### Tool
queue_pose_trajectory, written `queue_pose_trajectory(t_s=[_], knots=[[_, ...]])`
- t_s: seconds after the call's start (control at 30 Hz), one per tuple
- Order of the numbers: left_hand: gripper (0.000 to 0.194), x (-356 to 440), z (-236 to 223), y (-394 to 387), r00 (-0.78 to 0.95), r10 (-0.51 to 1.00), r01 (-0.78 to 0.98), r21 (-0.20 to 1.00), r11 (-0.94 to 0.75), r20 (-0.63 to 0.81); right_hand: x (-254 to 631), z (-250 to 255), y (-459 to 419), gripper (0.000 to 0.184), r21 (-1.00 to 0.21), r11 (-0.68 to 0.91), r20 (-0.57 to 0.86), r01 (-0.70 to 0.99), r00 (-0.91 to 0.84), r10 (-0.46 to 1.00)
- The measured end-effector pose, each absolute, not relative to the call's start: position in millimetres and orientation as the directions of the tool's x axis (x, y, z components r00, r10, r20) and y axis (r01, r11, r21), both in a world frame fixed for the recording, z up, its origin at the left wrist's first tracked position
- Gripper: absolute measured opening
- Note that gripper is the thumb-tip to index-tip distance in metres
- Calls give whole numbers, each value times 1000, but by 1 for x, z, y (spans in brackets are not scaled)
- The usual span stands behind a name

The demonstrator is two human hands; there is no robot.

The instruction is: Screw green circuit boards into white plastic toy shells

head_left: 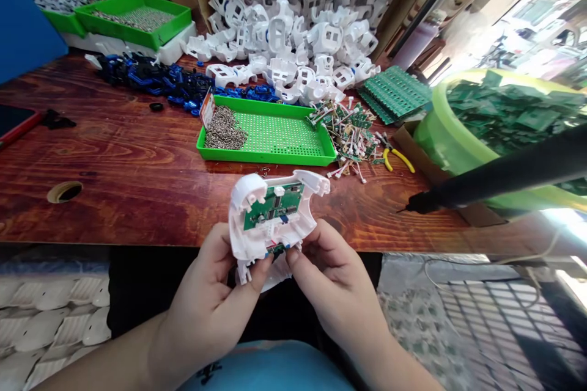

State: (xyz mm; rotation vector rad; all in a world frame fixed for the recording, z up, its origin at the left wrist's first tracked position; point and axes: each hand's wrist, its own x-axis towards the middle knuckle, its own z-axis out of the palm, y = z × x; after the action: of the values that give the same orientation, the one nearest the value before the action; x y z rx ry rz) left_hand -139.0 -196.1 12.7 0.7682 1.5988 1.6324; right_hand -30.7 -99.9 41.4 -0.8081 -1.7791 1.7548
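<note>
Between both hands, just over the table's front edge, is a white plastic housing [238,214] with its inside facing me. A green circuit board [293,197] sits in it, and a smaller green board [276,248] shows at its lower edge. My left hand [213,293] is closed on the housing's left side, its thumb near the small board. From the right, my right hand [337,281] grips the lower corner, thumb pressed beside that same board. Some fingertips are hidden behind the housing.
A green tray [270,159] of screws stands ahead, with wired boards [351,134] and yellow-handled pliers [397,156] to its right. White housings [279,30] pile up behind. A black electric screwdriver [504,171] juts in from the right before a green tub [435,128]. Blue parts [156,82] lie left.
</note>
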Motion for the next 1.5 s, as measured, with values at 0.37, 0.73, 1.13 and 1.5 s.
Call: queue_pose_trajectory(t_s=[0.37,0.73,1.13,1.5], knots=[[22,-151,27,-188,-480,840,-361,930,74,-253,-38,40,-104,8,-997,-31,-70,69,-689,722],[38,-149,24,-195,-573,806,-125,988,94,-149,-41,53,-103,4,-985,-108,-174,138,-705,688],[23,-150,13,-204,-588,808,74,997,6,39,-42,50,-109,5,-991,15,-85,131,-722,686],[34,-153,30,-197,-494,818,-343,931,127,-293,-43,48,-111,5,-946,136,-109,294,-684,722]])
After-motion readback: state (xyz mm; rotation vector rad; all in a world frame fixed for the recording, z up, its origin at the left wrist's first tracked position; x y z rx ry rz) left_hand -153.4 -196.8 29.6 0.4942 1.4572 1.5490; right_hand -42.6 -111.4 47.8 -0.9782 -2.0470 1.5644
